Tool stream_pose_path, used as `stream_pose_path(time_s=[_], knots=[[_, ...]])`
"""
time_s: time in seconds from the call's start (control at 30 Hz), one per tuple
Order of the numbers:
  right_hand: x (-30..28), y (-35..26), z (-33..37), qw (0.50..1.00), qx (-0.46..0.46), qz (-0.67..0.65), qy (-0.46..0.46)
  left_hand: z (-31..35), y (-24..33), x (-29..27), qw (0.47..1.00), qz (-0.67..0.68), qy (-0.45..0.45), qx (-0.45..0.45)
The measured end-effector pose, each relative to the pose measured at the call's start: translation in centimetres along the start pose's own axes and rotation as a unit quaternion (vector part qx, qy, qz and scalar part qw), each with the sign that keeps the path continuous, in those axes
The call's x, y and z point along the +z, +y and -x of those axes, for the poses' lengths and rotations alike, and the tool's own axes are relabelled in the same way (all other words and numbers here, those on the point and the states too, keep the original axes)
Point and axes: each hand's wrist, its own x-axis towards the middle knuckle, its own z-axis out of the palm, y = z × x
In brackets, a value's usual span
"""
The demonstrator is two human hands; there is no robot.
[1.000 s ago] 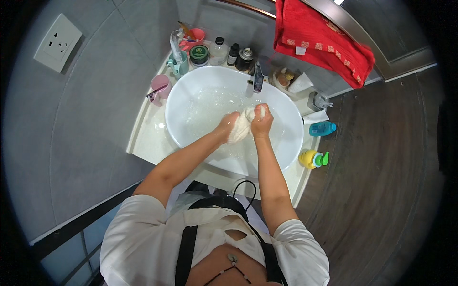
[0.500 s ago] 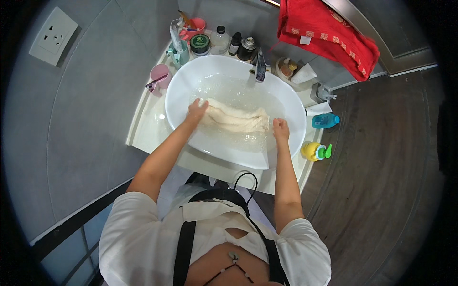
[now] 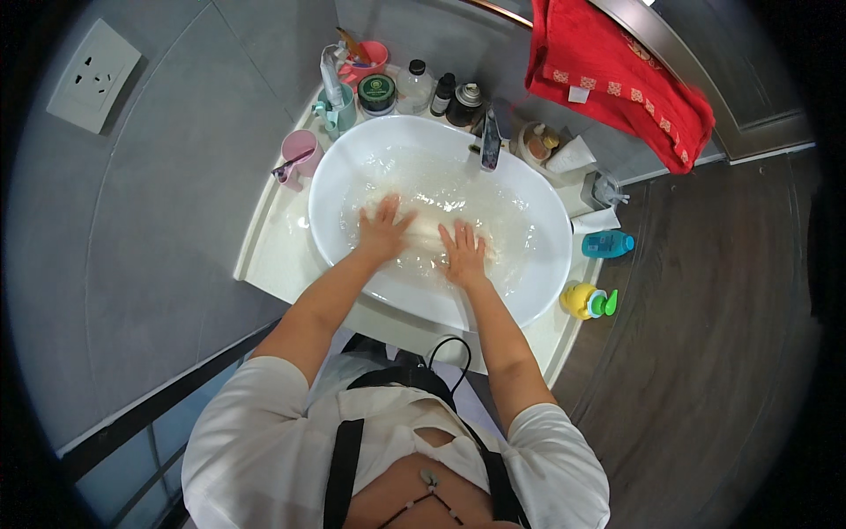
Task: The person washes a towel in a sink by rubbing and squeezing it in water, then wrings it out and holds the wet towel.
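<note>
A cream towel (image 3: 426, 233) lies under the water in the white oval washbasin (image 3: 328, 192), its outline blurred by ripples. My left hand (image 3: 383, 231) is spread flat over the towel's left part, fingers pointing away from me. On its right part lies my right hand (image 3: 463, 254), also flat with fingers apart. Both palms appear to press the cloth down, and neither hand grips it. Much of the towel is hidden by my hands and the glinting water.
The faucet (image 3: 490, 148) reaches over the basin's far rim. Along the counter (image 3: 275, 256) stand a pink mug (image 3: 303, 155), a green-lidded jar (image 3: 377, 93) and several bottles. At right are a blue bottle (image 3: 608, 244) and a yellow pump bottle (image 3: 582, 301). A red towel (image 3: 617, 79) hangs at upper right.
The cream towel was bunched at the water's surface and has gone under. My left hand let go of its edge and spread out; my right hand moved left onto it and opened.
</note>
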Motion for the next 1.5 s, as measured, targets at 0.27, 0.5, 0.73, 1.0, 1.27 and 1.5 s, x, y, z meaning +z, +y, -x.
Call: stream_pose_path(time_s=[0.27, 0.5, 0.73, 1.0, 1.27, 1.5], knots=[[1.0, 2.4, -3.7, 0.995, -0.03, 0.0, -0.099, -2.7, -3.1, 3.8, 0.994, 0.035, 0.078, 0.071], [-2.5, -1.8, -3.8, 0.997, 0.0, 0.045, -0.062, -0.2, -2.9, 1.7, 0.972, 0.04, 0.201, 0.117], [-3.0, 0.0, -4.3, 0.992, 0.019, -0.046, -0.119, 1.7, -5.0, 0.7, 0.978, 0.001, 0.198, 0.064], [-6.3, 0.1, -4.7, 0.987, 0.011, 0.075, -0.144, 2.9, -6.5, 0.1, 0.957, 0.143, 0.253, -0.002], [0.5, -4.1, -4.6, 0.999, 0.039, -0.001, -0.001, 2.5, -4.5, 0.7, 0.89, 0.36, 0.278, -0.04], [-3.0, -3.9, -4.4, 0.986, -0.137, 0.098, 0.004, -0.4, -2.7, 1.8, 0.829, 0.524, 0.182, -0.071]])
